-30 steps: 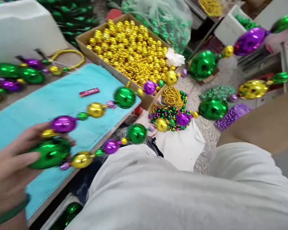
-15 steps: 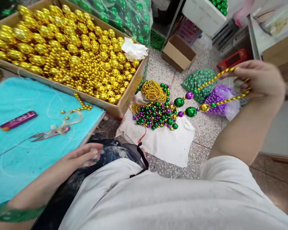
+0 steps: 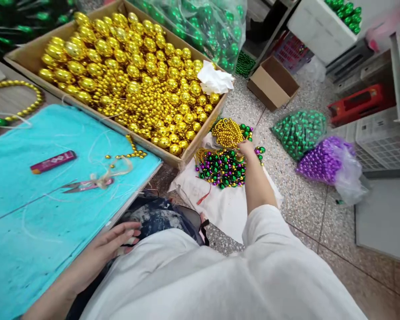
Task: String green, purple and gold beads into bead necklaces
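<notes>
Touching the bead pile [image 3: 222, 166], the right hand [image 3: 246, 149] hides its fingers; gold balls fill the cardboard box [image 3: 200, 138].

The right hand [image 3: 246, 148], raised a moment ago holding a bead necklace in the air, is now resting down on the pile of beads [image 3: 222, 166] on the floor. The left hand [image 3: 108, 249] is lying slightly lower at the counter [image 3: 36, 213] edge.

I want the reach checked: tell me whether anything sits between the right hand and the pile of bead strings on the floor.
Nothing visible does. The right hand is already down on the pile of bead strings on the white cloth, its fingertips hidden among the beads. The cardboard box of gold beads stands beside the reach, not across it.
</notes>
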Action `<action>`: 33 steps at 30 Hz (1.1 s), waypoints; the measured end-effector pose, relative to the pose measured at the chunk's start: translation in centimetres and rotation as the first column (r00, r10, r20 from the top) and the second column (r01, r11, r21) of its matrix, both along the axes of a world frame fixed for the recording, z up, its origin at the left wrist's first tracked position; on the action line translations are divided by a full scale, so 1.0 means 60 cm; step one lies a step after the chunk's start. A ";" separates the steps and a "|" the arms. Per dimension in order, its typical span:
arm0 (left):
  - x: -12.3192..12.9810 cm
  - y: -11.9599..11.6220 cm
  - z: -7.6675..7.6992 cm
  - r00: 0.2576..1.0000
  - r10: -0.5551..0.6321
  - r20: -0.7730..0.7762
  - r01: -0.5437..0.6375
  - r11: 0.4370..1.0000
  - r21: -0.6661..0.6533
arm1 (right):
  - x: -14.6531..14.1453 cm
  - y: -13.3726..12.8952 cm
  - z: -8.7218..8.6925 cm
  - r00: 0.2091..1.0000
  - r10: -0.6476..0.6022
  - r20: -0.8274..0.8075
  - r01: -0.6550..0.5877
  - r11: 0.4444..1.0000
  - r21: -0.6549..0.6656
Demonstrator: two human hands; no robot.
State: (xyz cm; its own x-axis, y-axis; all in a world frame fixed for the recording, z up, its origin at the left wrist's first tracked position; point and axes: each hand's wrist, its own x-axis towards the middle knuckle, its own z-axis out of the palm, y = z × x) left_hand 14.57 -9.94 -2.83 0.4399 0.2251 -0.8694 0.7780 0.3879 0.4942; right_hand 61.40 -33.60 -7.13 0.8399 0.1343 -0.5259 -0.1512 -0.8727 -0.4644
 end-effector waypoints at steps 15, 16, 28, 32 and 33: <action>-0.037 -0.017 0.032 0.929 0.268 0.255 -0.296 0.952 0.078 | -0.154 0.140 0.140 0.766 0.642 -0.029 -0.600 0.731 0.326; -0.042 -0.014 0.035 0.926 0.265 0.270 -0.305 0.945 0.118 | -0.190 0.154 0.149 0.738 0.673 0.056 -0.649 0.685 0.331; -0.142 0.044 0.022 0.925 0.231 0.302 -0.377 0.667 0.643 | -0.455 0.302 0.110 0.348 0.873 0.341 -0.900 0.413 -0.141; -0.158 0.055 0.014 0.916 0.263 0.303 -0.398 0.684 0.611 | -0.468 0.322 0.095 0.354 0.903 0.243 -0.896 0.402 -0.191; -0.160 0.057 0.011 0.918 0.263 0.296 -0.393 0.688 0.610 | -0.467 0.321 0.094 0.357 0.904 0.234 -0.900 0.400 -0.171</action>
